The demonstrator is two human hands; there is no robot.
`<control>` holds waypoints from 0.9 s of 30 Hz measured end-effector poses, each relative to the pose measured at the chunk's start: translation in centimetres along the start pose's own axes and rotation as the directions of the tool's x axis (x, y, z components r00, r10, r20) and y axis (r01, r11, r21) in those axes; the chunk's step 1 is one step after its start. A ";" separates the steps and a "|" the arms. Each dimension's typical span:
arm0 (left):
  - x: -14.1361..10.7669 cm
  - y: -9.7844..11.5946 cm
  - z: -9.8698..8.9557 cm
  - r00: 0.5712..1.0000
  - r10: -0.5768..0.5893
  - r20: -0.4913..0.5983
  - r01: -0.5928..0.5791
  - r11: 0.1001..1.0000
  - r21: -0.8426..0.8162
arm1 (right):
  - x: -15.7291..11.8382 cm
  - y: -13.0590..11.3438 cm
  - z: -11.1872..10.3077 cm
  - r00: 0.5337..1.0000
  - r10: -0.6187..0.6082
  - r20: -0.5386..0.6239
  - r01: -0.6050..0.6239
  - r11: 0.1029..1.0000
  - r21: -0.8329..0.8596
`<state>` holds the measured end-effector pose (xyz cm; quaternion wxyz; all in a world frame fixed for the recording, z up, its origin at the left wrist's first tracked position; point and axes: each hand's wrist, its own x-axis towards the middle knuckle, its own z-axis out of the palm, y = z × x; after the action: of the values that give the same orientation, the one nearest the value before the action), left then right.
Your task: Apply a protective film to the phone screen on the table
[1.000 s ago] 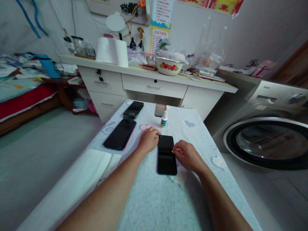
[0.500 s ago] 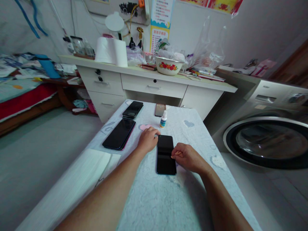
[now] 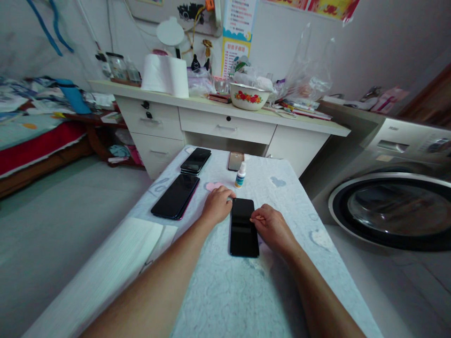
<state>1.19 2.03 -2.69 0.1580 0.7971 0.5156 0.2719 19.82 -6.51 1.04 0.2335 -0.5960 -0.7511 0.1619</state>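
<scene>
A black smartphone (image 3: 244, 230) lies screen up on the cloth-covered table. My left hand (image 3: 218, 205) has its bent fingers at the phone's upper left corner, gripping that edge. At the phone's right edge, my right hand (image 3: 271, 224) is closed in a pinch over the glass. A small orange-tan thing (image 3: 260, 218) shows between its fingers; its kind is too small to make out. Just beyond the phone stands a small white-capped bottle (image 3: 240, 176) with a blue and yellow label.
Left of my hands lie stacked dark phones (image 3: 176, 196) and a farther phone stack (image 3: 196, 160). Another phone (image 3: 236, 161) lies at the table's far end. White folded paper (image 3: 116, 263) runs along the left edge. A white desk (image 3: 225, 126) and a washing machine (image 3: 387, 197) stand beyond.
My right hand has slid a little up along the phone's right edge, away from me. My left hand stays at the upper left corner. The whole view has shifted slightly.
</scene>
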 end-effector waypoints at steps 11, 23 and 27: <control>0.0 -0.2 0.1 1.000 0.011 -0.011 -0.011 1.000 0.008 | 1.1 0.3 1.4 0.990 0.008 -0.144 -0.014 0.999 -0.039; 0.0 -0.1 -0.1 1.000 -0.013 -0.012 0.012 1.000 -0.014 | 0.6 -0.4 0.1 0.998 -0.056 0.036 0.056 0.998 -0.017; 0.0 -0.1 -0.1 1.000 -0.002 -0.018 0.002 1.000 -0.011 | 0.3 -0.9 -0.1 0.991 -0.094 0.097 0.092 0.996 0.021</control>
<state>1.01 2.04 -2.68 0.1581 0.7931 0.5164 0.2815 19.11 -6.44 1.68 0.2085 -0.5497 -0.7873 0.1858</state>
